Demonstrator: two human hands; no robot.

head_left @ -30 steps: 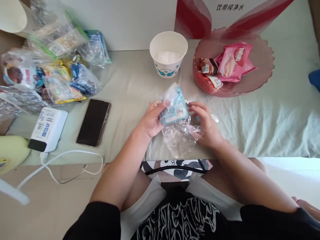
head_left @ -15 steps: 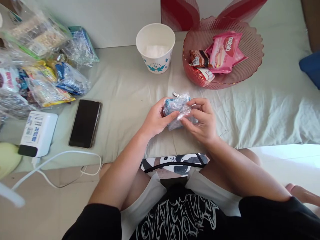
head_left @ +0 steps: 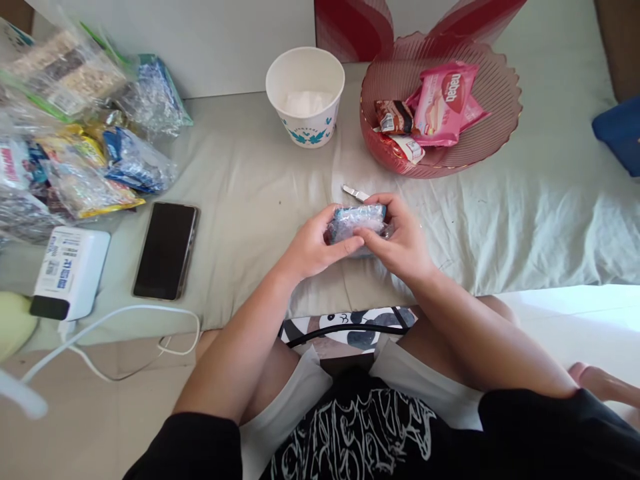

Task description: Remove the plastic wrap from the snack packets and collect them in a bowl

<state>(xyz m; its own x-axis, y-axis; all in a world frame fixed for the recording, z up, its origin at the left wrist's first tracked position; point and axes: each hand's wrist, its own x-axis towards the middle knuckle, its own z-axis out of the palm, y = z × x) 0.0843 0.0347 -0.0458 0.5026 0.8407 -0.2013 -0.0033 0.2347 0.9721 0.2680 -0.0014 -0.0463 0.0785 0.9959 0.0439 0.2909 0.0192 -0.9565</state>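
Both my hands pinch a folded clear plastic wrapper [head_left: 359,222] with a blue label, my left hand [head_left: 313,247] and right hand [head_left: 403,240] pressing it into a tight bundle above the bed's [head_left: 500,220] near edge. I judge I'm mid-crumpling; squeezing it smaller would need a firmer grip. In the pink bowl [head_left: 495,80] toward the far edge, a pink packet [head_left: 443,100] reads "nabati".

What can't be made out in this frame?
- Head view: crumpled clear-and-blue plastic wrapper, print unreadable; left hand and right hand cover it.
- Small metal object on the sheet: partly behind the fingers, too small to identify.
- Blue object: cut by the right edge.
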